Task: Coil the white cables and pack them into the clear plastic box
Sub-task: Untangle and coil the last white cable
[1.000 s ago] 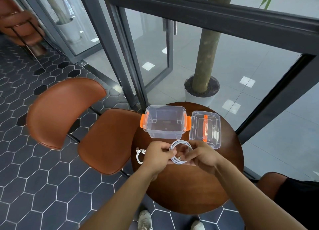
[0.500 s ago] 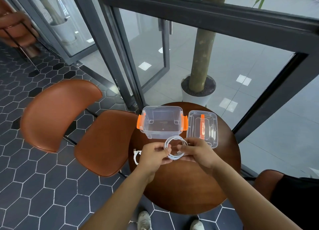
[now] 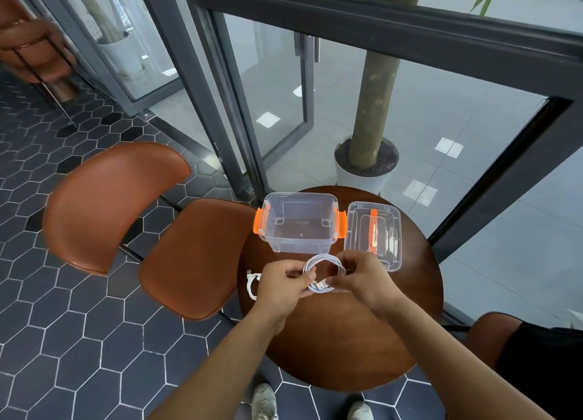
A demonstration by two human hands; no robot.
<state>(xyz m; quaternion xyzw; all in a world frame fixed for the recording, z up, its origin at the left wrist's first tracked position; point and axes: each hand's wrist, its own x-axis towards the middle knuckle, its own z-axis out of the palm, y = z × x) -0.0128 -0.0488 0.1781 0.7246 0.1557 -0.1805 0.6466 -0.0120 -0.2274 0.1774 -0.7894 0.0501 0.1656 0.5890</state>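
Head view: both hands, left [image 3: 285, 279] and right [image 3: 356, 276], pinch the coiled white cable [image 3: 321, 273] over the bench [image 3: 340, 340]. Coiling looks finished; next, I judge, lower it into the open clear box [image 3: 299, 224].

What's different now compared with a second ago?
Both hands still hold the white cable coil. The right hand has shifted its fingers up the coil's right side; the left hand keeps its pinch on the left. Nothing was let go. The second cable, clear box, lid unmoved on the table.
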